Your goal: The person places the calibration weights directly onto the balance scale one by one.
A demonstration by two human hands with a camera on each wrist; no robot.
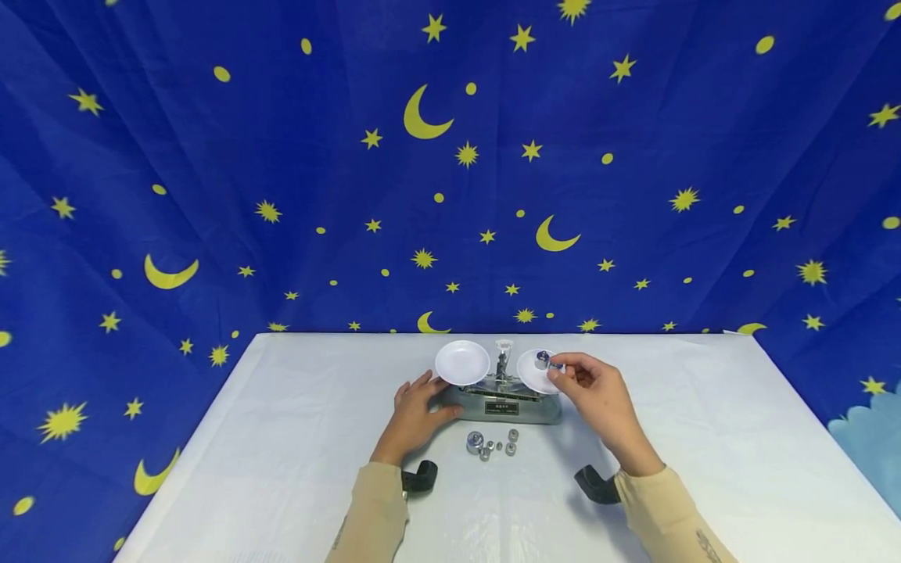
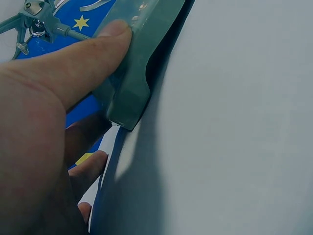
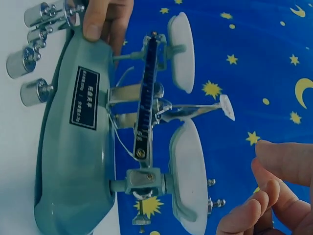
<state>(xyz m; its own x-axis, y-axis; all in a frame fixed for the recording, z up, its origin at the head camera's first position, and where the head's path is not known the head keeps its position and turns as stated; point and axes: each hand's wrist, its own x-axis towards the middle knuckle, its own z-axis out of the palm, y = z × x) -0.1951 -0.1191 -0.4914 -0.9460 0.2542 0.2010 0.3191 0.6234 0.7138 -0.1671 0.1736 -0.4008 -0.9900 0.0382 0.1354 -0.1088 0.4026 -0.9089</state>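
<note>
A green balance scale (image 1: 491, 408) stands on the table with two white pans. My left hand (image 1: 417, 416) grips the left end of its base, thumb (image 2: 105, 51) on the front face and fingers behind. The left pan (image 1: 462, 363) holds nothing. On the right pan (image 3: 190, 178) stand two metal weights (image 3: 215, 202), mostly hidden by its rim in the right wrist view. My right hand (image 1: 597, 395) is beside that pan, fingers slightly bent. Its fingertips overlap one weight in the head view, but in the right wrist view they stand apart from both, holding nothing visible.
Several metal weights of different sizes, the largest (image 1: 475, 443) at the left, stand on the white table (image 1: 281, 469) in front of the scale. A blue cloth (image 1: 317, 156) with yellow moons and stars hangs behind the table. Black wrist mounts (image 1: 598, 485) stick out at both wrists.
</note>
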